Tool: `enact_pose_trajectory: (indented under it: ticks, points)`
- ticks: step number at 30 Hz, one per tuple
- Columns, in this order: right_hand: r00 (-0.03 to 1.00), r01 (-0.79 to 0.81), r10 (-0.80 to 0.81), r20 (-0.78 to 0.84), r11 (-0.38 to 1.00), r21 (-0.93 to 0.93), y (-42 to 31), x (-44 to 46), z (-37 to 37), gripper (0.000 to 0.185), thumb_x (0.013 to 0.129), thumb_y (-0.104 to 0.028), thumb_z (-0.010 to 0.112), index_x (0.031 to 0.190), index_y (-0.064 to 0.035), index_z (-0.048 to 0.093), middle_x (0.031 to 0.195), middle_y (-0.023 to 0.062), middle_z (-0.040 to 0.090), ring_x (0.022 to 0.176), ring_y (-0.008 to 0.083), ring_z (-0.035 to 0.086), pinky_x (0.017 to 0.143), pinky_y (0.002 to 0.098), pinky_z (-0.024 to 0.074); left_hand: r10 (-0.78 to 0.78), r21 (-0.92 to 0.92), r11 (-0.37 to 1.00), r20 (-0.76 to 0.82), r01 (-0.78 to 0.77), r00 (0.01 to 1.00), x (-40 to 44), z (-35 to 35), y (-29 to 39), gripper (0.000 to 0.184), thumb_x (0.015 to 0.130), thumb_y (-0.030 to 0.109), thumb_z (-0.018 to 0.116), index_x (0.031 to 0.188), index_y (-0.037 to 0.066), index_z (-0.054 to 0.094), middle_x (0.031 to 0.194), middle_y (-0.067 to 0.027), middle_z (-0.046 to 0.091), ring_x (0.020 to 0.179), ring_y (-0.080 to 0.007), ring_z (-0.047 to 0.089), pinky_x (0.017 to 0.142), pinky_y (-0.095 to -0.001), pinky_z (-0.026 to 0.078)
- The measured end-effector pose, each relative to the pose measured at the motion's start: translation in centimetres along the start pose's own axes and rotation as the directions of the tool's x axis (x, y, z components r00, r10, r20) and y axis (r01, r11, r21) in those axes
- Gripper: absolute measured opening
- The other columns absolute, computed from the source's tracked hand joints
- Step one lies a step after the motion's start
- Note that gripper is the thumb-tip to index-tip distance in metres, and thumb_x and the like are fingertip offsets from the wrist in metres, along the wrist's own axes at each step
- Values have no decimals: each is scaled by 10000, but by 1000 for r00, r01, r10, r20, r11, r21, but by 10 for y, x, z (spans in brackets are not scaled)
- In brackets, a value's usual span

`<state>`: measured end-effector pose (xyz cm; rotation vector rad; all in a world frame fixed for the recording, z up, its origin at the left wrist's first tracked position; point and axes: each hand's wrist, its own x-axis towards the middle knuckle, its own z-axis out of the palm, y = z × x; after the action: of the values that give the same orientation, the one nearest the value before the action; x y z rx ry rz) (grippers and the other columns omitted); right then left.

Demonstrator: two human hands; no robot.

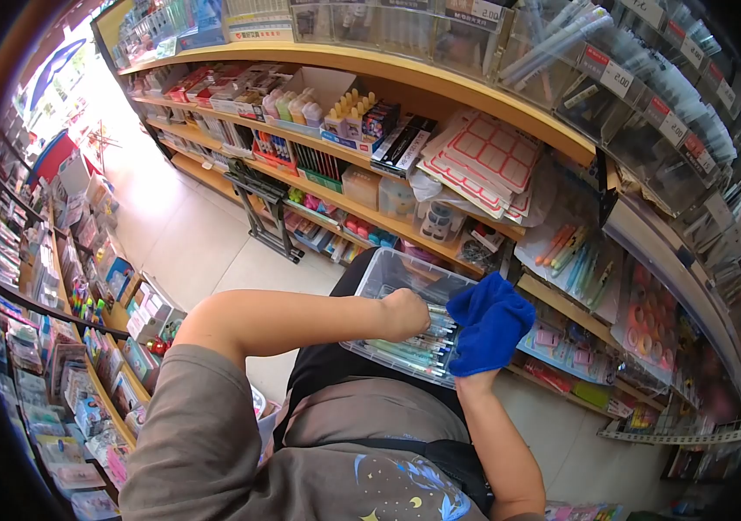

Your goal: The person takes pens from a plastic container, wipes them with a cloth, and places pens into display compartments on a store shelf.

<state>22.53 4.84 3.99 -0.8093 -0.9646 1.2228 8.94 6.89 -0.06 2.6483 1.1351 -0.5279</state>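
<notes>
A clear plastic bin (370, 276) rests on my lap, with several slim pens (414, 354) lying in it. My left hand (405, 314) reaches into the bin, its fingers curled closed around pens whose ends stick out to the right. The fingertips themselves are hidden from me. A bright blue cloth (494, 326) covers most of my right hand (477, 380) at the bin's right side. The cloth is bunched over the hand and touches the pen ends; only the heel of that hand and the wrist show below it.
Wooden shelves (370, 56) ahead carry clear pen compartments with price tags, boxes and red-framed label sheets (483, 161). A black folding stand (266, 213) is on the tiled floor (205, 252). Another stocked rack (66, 304) lines the left. A white tub (266, 421) is beside me.
</notes>
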Motion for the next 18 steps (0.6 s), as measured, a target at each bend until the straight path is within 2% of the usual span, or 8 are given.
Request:
enact_pose_trajectory:
  ticks: [6,8,9,10,12,13,17,18]
  points:
    - [1000,12,-13,4,991,134,3,6,-5,205,912,-204,409,748,-80,410,672,-14,359,615,85,349,563,227,317,-171,-224,958,57,179,984,-15,-33,-16,186,713,107,518,840,1,604,795,-182,621,769,-338,599,664,-391,477]
    - [997,8,-25,75,976,219,6,10,-10,190,913,-213,411,777,-81,422,689,-12,375,625,87,360,572,227,324,-141,-490,866,-43,102,989,-30,-49,-21,176,734,119,525,836,-11,585,778,-164,622,718,-307,598,657,-360,477]
    - [993,4,-34,112,965,261,7,12,-12,184,913,-218,411,791,-81,429,697,-10,383,631,88,365,576,228,327,-139,-607,793,-95,53,986,-38,-57,-23,174,744,125,529,833,-18,576,770,-155,622,692,-291,598,654,-345,477]
    - [997,-37,12,81,948,315,3,11,-8,173,911,-218,414,810,-81,440,713,-8,401,648,90,383,589,227,337,-95,-817,575,-27,33,995,-42,-60,-26,148,813,129,509,858,-8,544,788,-93,611,706,-188,575,666,-290,467]
    - [994,-110,109,28,900,423,-9,6,4,157,907,-219,420,847,-80,462,745,-2,436,682,94,418,615,227,355,-60,-959,282,-24,-6,998,-48,-52,-20,127,849,111,478,907,10,527,823,-53,593,770,-134,550,680,-269,459]
    - [991,-136,129,41,930,341,-7,5,5,148,903,-216,425,870,-79,469,768,0,454,710,96,434,636,228,363,-42,-992,121,-28,-23,999,-49,-48,-16,119,866,103,463,931,19,518,841,-33,583,802,-107,538,687,-258,456]
    - [918,-339,321,234,940,41,0,0,-7,218,876,-182,487,1051,-52,492,901,52,558,764,140,559,635,234,457,7,-997,20,-72,-72,997,-47,-35,3,149,899,103,430,998,38,520,865,-7,562,842,-94,518,710,-243,450]
    - [898,-388,368,241,921,40,-1,-3,-8,209,883,-201,469,1003,-34,508,900,70,569,754,146,564,626,232,460,31,-995,-13,-98,-98,995,-45,-32,6,161,902,129,442,1005,43,531,866,-2,562,826,-90,518,711,-245,447]
